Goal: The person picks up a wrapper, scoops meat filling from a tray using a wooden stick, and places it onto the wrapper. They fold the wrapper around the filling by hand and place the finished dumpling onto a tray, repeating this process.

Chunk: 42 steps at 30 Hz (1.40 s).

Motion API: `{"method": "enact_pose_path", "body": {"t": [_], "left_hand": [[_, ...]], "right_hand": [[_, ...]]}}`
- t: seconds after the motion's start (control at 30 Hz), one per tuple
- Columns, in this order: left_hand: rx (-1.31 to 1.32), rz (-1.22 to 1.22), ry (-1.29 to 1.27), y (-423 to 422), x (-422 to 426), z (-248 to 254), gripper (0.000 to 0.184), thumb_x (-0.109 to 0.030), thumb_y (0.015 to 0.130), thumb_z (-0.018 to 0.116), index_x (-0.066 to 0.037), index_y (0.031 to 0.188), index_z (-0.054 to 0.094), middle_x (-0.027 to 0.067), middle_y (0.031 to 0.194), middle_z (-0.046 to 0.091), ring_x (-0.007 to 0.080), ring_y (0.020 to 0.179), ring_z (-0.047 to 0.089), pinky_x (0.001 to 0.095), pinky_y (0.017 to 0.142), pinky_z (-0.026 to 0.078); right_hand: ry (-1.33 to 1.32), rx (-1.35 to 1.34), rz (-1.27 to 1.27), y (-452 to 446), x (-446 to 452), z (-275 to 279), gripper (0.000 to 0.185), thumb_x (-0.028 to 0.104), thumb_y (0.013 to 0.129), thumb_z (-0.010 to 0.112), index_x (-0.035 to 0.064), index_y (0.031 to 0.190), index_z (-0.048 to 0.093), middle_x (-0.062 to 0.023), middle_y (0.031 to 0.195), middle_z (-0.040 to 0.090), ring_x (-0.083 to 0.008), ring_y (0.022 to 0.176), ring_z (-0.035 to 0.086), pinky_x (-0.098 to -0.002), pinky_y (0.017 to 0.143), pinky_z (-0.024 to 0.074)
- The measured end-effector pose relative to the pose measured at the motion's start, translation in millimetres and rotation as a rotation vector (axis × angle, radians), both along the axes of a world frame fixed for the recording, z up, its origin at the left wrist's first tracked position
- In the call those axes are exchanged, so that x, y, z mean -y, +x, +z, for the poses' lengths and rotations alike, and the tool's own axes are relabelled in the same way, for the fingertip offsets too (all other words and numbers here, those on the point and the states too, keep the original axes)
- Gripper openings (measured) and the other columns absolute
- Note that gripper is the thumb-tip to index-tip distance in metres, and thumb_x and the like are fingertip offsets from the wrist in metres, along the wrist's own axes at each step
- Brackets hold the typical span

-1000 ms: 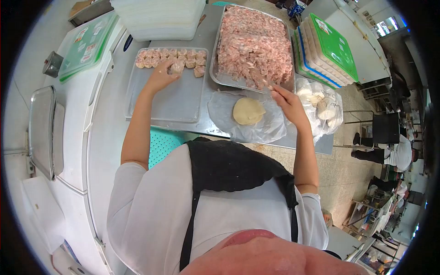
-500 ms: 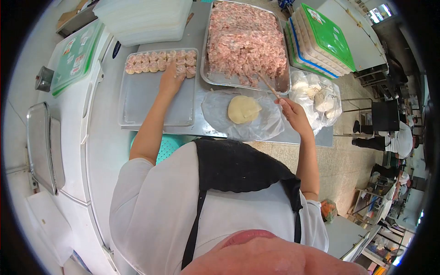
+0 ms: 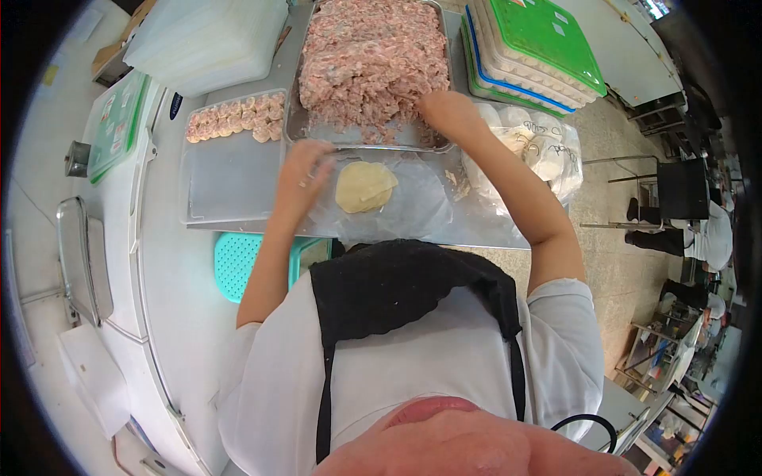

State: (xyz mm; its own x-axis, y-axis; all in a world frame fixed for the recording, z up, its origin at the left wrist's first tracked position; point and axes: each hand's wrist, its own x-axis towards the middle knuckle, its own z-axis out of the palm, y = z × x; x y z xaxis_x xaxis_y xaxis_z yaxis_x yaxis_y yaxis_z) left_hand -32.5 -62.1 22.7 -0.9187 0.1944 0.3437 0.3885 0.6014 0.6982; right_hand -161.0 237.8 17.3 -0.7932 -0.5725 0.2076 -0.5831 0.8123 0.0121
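Note:
My left hand [image 3: 305, 168] hovers beside the stack of pale yellow dough wrappers [image 3: 363, 187], its fingers slightly smeared, apart and with nothing seen in them. The wrappers lie on a clear plastic sheet [image 3: 417, 194]. My right hand [image 3: 446, 113] is closed at the near right part of the minced meat [image 3: 373, 67], which is heaped in a metal tray [image 3: 369, 147]. The thin wooden stick it held earlier is hidden by the hand now. Left of the tray, a plastic box [image 3: 226, 186] has rows of filled dumplings [image 3: 236, 117] along its far side.
White plastic boxes [image 3: 206, 44] stand stacked at the back left. Green-lidded boxes [image 3: 548, 47] stand back right, with bagged white rounds [image 3: 540, 155] in front. A turquoise perforated basket [image 3: 236, 266] is below the table edge. Another person [image 3: 702, 234] is far right.
My left hand has left the dumplings in the box and come right to the wrappers. My right hand has moved forward to the meat. The whole view has shifted.

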Motion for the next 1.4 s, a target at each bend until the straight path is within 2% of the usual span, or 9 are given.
{"method": "enact_pose_path", "body": {"t": [0.3, 0.5, 0.57, 0.7, 1.0, 1.07, 1.3, 1.37, 1.4], "left_hand": [[-0.053, -0.019, -0.256, 22.2, -75.1, -48.0, 0.022, -0.014, 0.078, 0.068, -0.005, 0.097, 0.064, 0.0145, 0.098, 0.061, 0.0326, 0.092, 0.058, 0.0365, 0.081, 0.047], [0.27, 0.25, 0.29, 23.3, -51.1, -57.9, 0.018, -0.016, 0.085, 0.064, -0.005, 0.1, 0.062, 0.0073, 0.092, 0.064, 0.0205, 0.086, 0.06, 0.0307, 0.075, 0.047], [0.469, 0.282, 1.078, 22.0, -43.7, -47.0, 0.018, -0.018, 0.089, 0.063, -0.006, 0.102, 0.062, 0.0005, 0.096, 0.064, 0.0127, 0.089, 0.058, 0.027, 0.076, 0.047], [0.339, 0.373, 0.882, 24.6, -35.2, -33.3, 0.021, -0.021, 0.091, 0.06, -0.004, 0.105, 0.061, 0.0012, 0.099, 0.063, 0.0116, 0.092, 0.059, 0.0265, 0.078, 0.047], [0.334, 0.256, 1.383, 8.8, -12.3, -0.3, 0.026, -0.017, 0.095, 0.054, -0.001, 0.115, 0.056, 0.0067, 0.109, 0.062, 0.0152, 0.098, 0.061, 0.0307, 0.087, 0.049], [0.341, 0.352, 0.955, 6.6, -16.8, 21.7, 0.031, -0.025, 0.091, 0.062, -0.002, 0.112, 0.06, 0.0037, 0.1, 0.063, 0.01, 0.094, 0.058, 0.0253, 0.078, 0.047], [0.563, 0.299, 0.751, -2.4, 30.0, 28.5, 0.019, -0.016, 0.087, 0.065, -0.005, 0.103, 0.066, 0.0048, 0.096, 0.065, 0.015, 0.089, 0.062, 0.0282, 0.074, 0.048], [-0.287, 0.069, -0.256, -9.9, 32.3, 39.4, 0.02, -0.009, 0.08, 0.067, -0.006, 0.1, 0.067, 0.0101, 0.095, 0.066, 0.0255, 0.085, 0.062, 0.0336, 0.072, 0.049], [-0.283, 0.067, -0.249, -12.1, 39.2, 38.1, 0.02, -0.009, 0.08, 0.067, -0.006, 0.1, 0.067, 0.0101, 0.095, 0.066, 0.0255, 0.085, 0.062, 0.0336, 0.072, 0.049]], "right_hand": [[0.31, 0.167, 0.187, 39.3, -10.6, 54.2, 0.016, 0.01, 0.076, 0.055, 0.0044, 0.074, 0.07, -0.0156, 0.074, 0.068, -0.0312, 0.073, 0.068, -0.0428, 0.062, 0.0543], [-0.043, -0.032, 0.292, -7.6, -16.8, 1.3, 0.018, 0.012, 0.079, 0.054, 0.0058, 0.075, 0.07, -0.0154, 0.078, 0.068, -0.0306, 0.075, 0.068, -0.0426, 0.062, 0.0541], [0.033, 0.031, 0.32, 18.3, -6.9, 4.7, 0.019, 0.012, 0.08, 0.053, 0.0055, 0.074, 0.07, -0.0155, 0.078, 0.068, -0.0306, 0.074, 0.068, -0.0427, 0.062, 0.0539], [0.217, 0.102, 0.372, 32.3, -18.2, 42.7, 0.013, 0.011, 0.076, 0.057, 0.0062, 0.075, 0.069, -0.0127, 0.076, 0.067, -0.0285, 0.071, 0.067, -0.0444, 0.059, 0.0527], [0.086, 0.099, 0.332, 19.6, 6.2, 6.6, 0.019, 0.014, 0.079, 0.054, 0.0031, 0.073, 0.069, -0.017, 0.074, 0.067, -0.0315, 0.073, 0.067, -0.043, 0.062, 0.0534], [0.227, 0.187, 0.347, 30.5, 1.6, 19.7, 0.019, 0.015, 0.078, 0.055, 0.0031, 0.073, 0.069, -0.0174, 0.076, 0.067, -0.0328, 0.072, 0.067, -0.0431, 0.061, 0.0533], [0.203, 0.364, 0.109, 21.9, 19.1, 10.2, 0.023, 0.02, 0.08, 0.055, 0.0038, 0.073, 0.069, -0.0182, 0.076, 0.067, -0.0345, 0.073, 0.067, -0.0441, 0.063, 0.0534], [0.194, 0.245, 0.19, 35.4, 20.7, 13.6, 0.023, 0.02, 0.079, 0.055, 0.0035, 0.074, 0.069, -0.018, 0.077, 0.067, -0.0345, 0.074, 0.067, -0.0453, 0.064, 0.0532], [0.231, 0.289, 0.125, 34.7, 20.3, 33.4, 0.027, 0.025, 0.082, 0.054, 0.0038, 0.074, 0.069, -0.0181, 0.075, 0.066, -0.0349, 0.073, 0.066, -0.0464, 0.064, 0.0523]]}}
